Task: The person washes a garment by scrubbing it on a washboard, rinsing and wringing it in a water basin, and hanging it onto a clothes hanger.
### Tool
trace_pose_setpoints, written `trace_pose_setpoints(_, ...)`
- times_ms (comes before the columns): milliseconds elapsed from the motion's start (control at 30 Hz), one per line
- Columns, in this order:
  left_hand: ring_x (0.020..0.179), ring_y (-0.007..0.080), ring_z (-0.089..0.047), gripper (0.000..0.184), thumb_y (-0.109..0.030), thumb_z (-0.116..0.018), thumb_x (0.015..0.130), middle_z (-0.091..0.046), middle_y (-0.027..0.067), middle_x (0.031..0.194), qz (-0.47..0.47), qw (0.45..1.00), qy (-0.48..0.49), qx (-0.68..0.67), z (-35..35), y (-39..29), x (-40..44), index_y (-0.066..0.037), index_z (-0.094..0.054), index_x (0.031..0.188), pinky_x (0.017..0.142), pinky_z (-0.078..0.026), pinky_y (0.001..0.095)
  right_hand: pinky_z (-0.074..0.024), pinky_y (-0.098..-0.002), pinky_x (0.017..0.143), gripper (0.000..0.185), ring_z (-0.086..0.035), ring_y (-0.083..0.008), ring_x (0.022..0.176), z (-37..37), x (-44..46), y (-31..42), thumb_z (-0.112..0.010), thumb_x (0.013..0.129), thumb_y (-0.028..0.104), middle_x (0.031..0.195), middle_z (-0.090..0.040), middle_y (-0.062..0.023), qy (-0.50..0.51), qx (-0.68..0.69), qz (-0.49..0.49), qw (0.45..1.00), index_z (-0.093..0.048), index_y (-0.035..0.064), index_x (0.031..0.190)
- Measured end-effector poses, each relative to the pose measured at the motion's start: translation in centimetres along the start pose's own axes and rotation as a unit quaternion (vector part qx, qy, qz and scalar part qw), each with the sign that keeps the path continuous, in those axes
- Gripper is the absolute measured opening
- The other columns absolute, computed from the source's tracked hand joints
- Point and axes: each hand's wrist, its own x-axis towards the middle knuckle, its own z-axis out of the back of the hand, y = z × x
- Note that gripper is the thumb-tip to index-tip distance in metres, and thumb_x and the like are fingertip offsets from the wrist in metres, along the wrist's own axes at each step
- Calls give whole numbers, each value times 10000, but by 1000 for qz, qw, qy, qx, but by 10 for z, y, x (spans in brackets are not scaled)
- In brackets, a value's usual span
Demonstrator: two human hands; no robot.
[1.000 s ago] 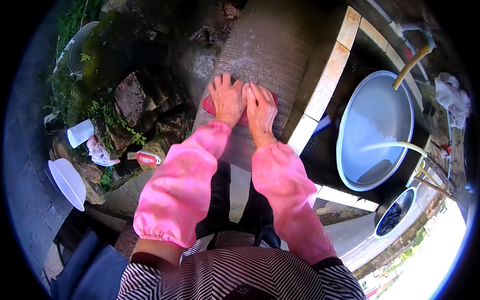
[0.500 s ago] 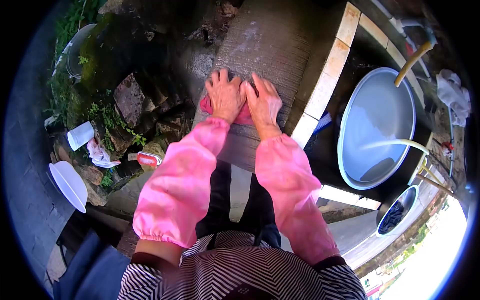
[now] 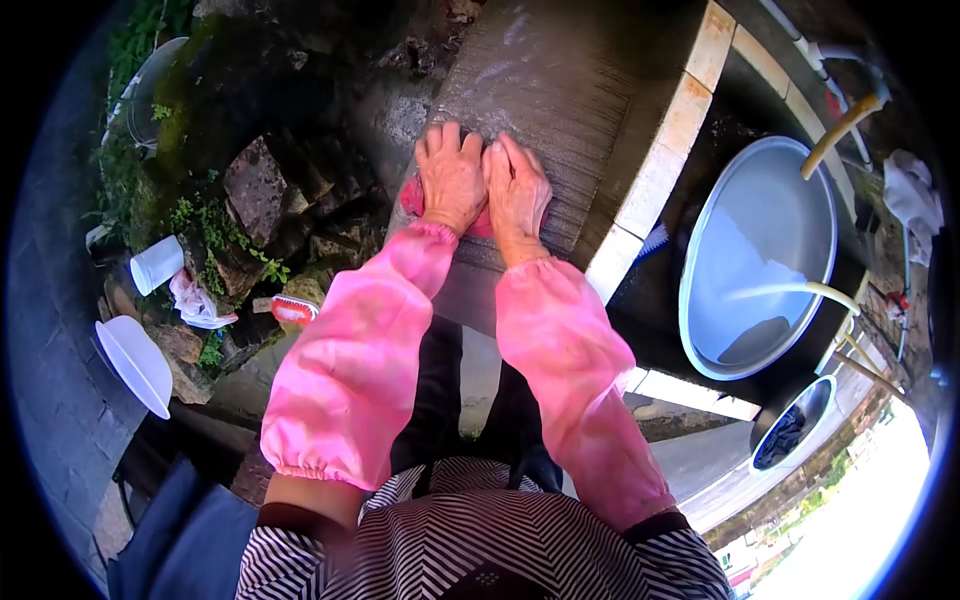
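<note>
Grey concrete, ridged with fine lines, forms the sloping slab [image 3: 565,130] in the head view; a soft red cloth [image 3: 411,197] lies bunched on it, close to the slab's left edge. Left hand [image 3: 452,182] and right hand [image 3: 518,195] press side by side upon this cloth, fingers partly bent; whether they clench it, I cannot tell. Beyond the slab's right edge is a smooth round basin [image 3: 790,182].

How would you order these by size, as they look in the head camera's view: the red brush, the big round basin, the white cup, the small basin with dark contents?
1. Big round basin, by far
2. Small basin
3. White cup
4. Red brush
</note>
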Motion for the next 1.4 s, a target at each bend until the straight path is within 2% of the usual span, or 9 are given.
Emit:
trace_pose_setpoints(100,892,329,-511,192,-248,-630,819,-556,115,865,74,994,46,-61,27,-16,-43,-66,-634,758,800,-385,465,-499,-417,905,235,-619,-351,1021,41,-58,15,-645,899,163,1068,-661,-168,43,-31,-33,998,-683,-10,1053)
trace_pose_setpoints(267,853,305,-520,131,-164,-667,772,-535,109,843,-78,991,-3,-108,32,-5,-102,-63,-584,754,802,-405,453,-505,-417,872,150,-629,-312,967,39,-106,12,-644,863,63,967,-660,-127,26,-28,69,997,-683,-4,993)
trace_pose_setpoints(400,850,324,-516,142,-192,-649,803,-524,108,826,-17,998,48,-32,-14,11,-10,-73,-593,749,749,-390,452,-502,-432,759,150,-614,-339,867,-1,-13,-14,-619,877,84,921,-653,-126,46,-56,21,997,-669,10,998)
trace_pose_setpoints(600,870,340,-516,133,-192,-624,835,-554,129,904,84,994,61,-15,21,-18,-33,-62,-645,851,816,-385,459,-501,-428,880,231,-612,-344,1004,34,-44,7,-631,885,115,1044,-649,-162,16,-47,8,999,-670,1,1082)
trace_pose_setpoints(733,886,299,-518,153,-175,-648,765,-546,109,923,-64,994,-10,-87,41,-15,-103,-56,-631,859,829,-389,465,-497,-404,927,230,-617,-305,1065,50,-109,18,-664,825,33,1071,-656,-136,41,-34,62,997,-697,6,1051)
trace_pose_setpoints(833,820,299,-503,153,-198,-644,755,-521,104,835,-80,994,48,-59,9,10,-61,-82,-546,733,721,-381,427,-517,-404,790,46,-632,-311,907,9,-59,-6,-645,829,16,935,-660,-123,-24,-28,96,995,-677,10,862)
trace_pose_setpoints(1000,842,328,-513,131,-184,-619,824,-531,118,817,-48,999,-5,6,-10,13,16,-72,-613,755,726,-388,445,-510,-399,753,170,-621,-346,856,-11,13,-12,-607,900,135,940,-663,-163,9,-28,63,998,-675,-1,976)
trace_pose_setpoints(1200,908,325,-527,134,-168,-664,802,-563,122,921,-3,992,-23,-122,46,-24,-80,-48,-612,773,831,-393,463,-490,-404,945,204,-605,-320,1082,57,-97,18,-655,868,99,1096,-646,-135,49,-32,38,998,-686,-9,1038)
trace_pose_setpoints(1400,867,316,-507,159,-171,-646,776,-498,101,809,-65,994,63,-61,-8,17,-11,-69,-533,729,728,-383,442,-515,-423,748,71,-616,-355,861,-4,-18,-13,-636,849,65,926,-635,-157,-2,-24,94,995,-619,2,876)
